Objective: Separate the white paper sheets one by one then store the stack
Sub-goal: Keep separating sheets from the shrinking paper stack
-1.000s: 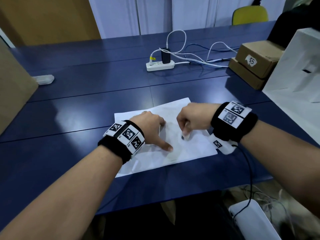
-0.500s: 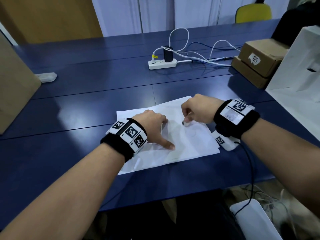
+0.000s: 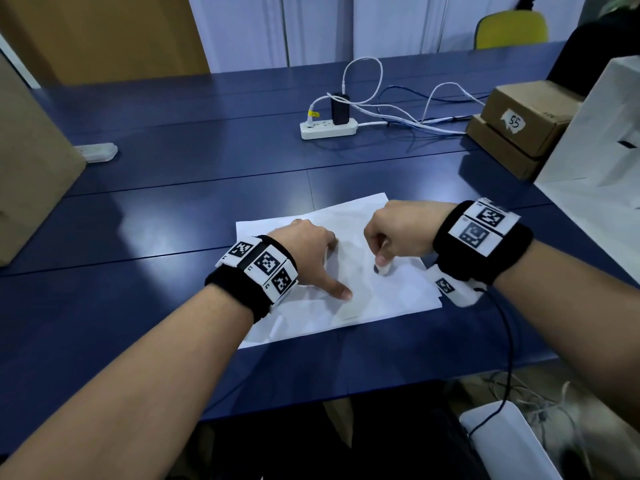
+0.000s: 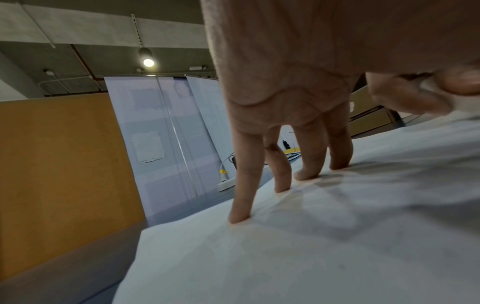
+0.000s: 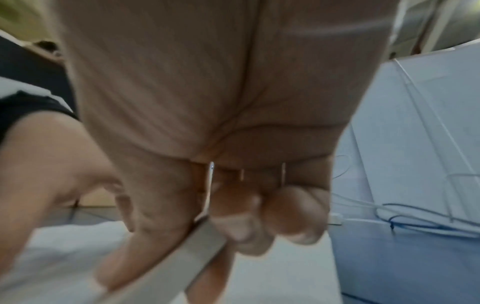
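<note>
A stack of white paper sheets [image 3: 398,299] lies on the blue table [image 3: 173,220], slightly fanned and creased. My left hand [image 3: 334,266] rests on the stack's left half with straight fingers [image 4: 239,216] pressing down on the paper [image 4: 285,257] and the thumb stretched toward me. My right hand [image 3: 379,259] hovers over the right half, its thumb and curled fingers pinching a small raised fold of the top sheet. In the right wrist view that pinched strip of paper [image 5: 168,267] runs between the thumb and fingers of the right hand [image 5: 221,222]. The left wrist view shows the same pinch by my right hand [image 4: 428,90].
A white power strip [image 3: 327,128] with looping cables lies farther back. Stacked cardboard boxes [image 3: 519,126] and a white bag [image 3: 595,140] stand at the right, a large cardboard box [image 3: 31,174] at the left. The table's near edge is just below the sheets.
My right hand carried its pinch of paper away from me, then brought it back nearer. The left hand has kept pressing in the same place.
</note>
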